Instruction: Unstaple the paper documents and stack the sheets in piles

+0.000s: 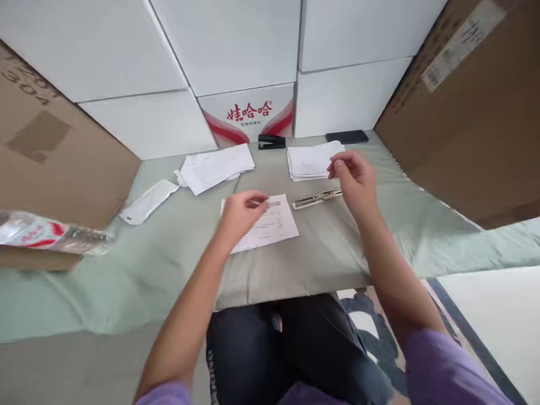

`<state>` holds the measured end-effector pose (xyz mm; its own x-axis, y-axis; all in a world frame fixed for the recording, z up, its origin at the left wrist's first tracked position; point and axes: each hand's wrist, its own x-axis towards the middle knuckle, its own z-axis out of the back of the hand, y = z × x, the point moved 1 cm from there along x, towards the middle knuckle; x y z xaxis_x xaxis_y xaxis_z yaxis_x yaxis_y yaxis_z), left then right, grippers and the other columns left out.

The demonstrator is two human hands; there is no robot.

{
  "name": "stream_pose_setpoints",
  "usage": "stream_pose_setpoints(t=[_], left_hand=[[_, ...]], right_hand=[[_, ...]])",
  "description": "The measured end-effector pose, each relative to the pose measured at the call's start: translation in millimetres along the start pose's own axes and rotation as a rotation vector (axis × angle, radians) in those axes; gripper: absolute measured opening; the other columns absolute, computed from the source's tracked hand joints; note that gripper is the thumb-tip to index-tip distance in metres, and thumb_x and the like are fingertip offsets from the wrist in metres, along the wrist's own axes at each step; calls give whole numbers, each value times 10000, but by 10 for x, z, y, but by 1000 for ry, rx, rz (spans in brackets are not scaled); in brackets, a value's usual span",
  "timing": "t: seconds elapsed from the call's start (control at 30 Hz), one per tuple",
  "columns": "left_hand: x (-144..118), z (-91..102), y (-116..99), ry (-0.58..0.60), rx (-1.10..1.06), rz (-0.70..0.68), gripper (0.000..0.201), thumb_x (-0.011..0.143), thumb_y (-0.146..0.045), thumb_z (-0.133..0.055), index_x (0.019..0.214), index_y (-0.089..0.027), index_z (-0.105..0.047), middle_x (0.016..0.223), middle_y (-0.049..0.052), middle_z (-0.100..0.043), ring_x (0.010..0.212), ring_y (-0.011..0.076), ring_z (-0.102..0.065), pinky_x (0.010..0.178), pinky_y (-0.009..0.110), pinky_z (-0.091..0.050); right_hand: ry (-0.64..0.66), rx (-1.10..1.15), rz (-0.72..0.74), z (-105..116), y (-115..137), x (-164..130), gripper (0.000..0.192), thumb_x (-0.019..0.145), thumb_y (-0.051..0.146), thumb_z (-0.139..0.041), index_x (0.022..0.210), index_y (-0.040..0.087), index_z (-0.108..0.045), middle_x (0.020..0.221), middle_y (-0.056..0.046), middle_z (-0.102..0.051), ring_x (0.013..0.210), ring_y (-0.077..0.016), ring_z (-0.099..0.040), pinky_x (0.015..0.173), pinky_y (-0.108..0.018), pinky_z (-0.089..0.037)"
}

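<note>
Dark-trousered knees (270,349) sit nearest, at 6 o'clock under the green-covered surface (329,253), and just beyond them the left hand (240,214) rests its curled, close-held fingers on a printed paper sheet (270,225) at the centre. At 2 o'clock from it, the right hand (354,177) hovers over a silver stapler (317,198), fingers loosely drawn together; whether they pinch anything I cannot tell. Such a sheet looks light, limp and easily creased, best lifted by an edge or corner; paper stacks (312,160) lie at 12 o'clock.
</note>
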<state>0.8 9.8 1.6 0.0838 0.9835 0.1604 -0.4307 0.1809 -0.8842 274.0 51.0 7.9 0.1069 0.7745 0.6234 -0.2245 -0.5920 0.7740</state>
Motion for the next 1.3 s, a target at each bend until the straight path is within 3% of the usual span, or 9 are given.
stream_pose_setpoints(t=[0.13, 0.2, 0.3, 0.5, 0.77, 0.97, 1.1, 1.3], left_hand=[[457, -693, -132, -25, -143, -123, 128, 801, -216, -689, 892, -195, -776, 905, 44, -791, 830, 168, -726, 740, 270, -558], [565, -892, -106, -28, -240, -120, 126, 802, -231, -691, 887, -193, -776, 906, 51, -792, 860, 176, -732, 744, 273, -562], [571, -1022, 39, -31, -405, 7, 190, 784, -280, -724, 941, -179, -760, 919, 73, -792, 875, 207, -748, 680, 279, -569], [443, -1061, 223, -73, -528, 189, 398, 717, -378, -818, 1031, -155, -716, 963, 104, -792, 939, 252, -755, 739, 335, -614], [397, -1080, 132, -62, -555, 215, 328, 740, -354, -812, 992, -161, -729, 926, 89, -795, 950, 250, -755, 799, 352, -620], [410, -1007, 137, -46, -533, 292, 422, 755, -349, -811, 1117, -161, -703, 997, 122, -787, 920, 262, -764, 690, 311, -604], [483, -884, 240, -128, -425, 282, 451, 790, -394, -766, 1176, -177, -678, 1102, 129, -765, 904, 256, -770, 592, 249, -556], [567, -819, 427, -209, -373, 280, 405, 789, -397, -740, 1117, -166, -681, 1060, 118, -768, 845, 241, -773, 511, 212, -500]], right_hand=[[230, -20, -30, 15, -286, -1, 254, 941, 456, -604, 1016, 228, -686, 835, -10, -693, 710, -131, -624, 682, -284, -504], [357, -81, -38, 6, -403, -50, 287, 950, 447, -585, 1097, 225, -692, 907, -31, -722, 747, -145, -634, 683, -288, -498], [484, -210, 13, -26, -515, -154, 317, 956, 402, -572, 1198, 230, -682, 1007, -57, -735, 768, -157, -627, 708, -297, -488], [518, -369, 85, -128, -497, -270, 273, 948, 290, -581, 1189, 217, -687, 1008, -60, -717, 711, -149, -570, 723, -292, -458], [501, -430, 105, -206, -440, -316, 197, 959, 227, -541, 1065, 204, -705, 965, -60, -701, 751, -160, -584, 706, -277, -420], [560, -476, 106, -149, -469, -274, 178, 957, 225, -536, 1059, 185, -677, 956, -64, -681, 749, -163, -569, 715, -278, -410], [653, -499, 22, -67, -493, -238, 145, 924, 212, -574, 1013, 191, -686, 932, -51, -649, 747, -158, -555, 700, -269, -390], [748, -569, -56, -66, -529, -242, 159, 911, 198, -569, 977, 204, -714, 904, -43, -620, 741, -155, -540, 662, -266, -341]])
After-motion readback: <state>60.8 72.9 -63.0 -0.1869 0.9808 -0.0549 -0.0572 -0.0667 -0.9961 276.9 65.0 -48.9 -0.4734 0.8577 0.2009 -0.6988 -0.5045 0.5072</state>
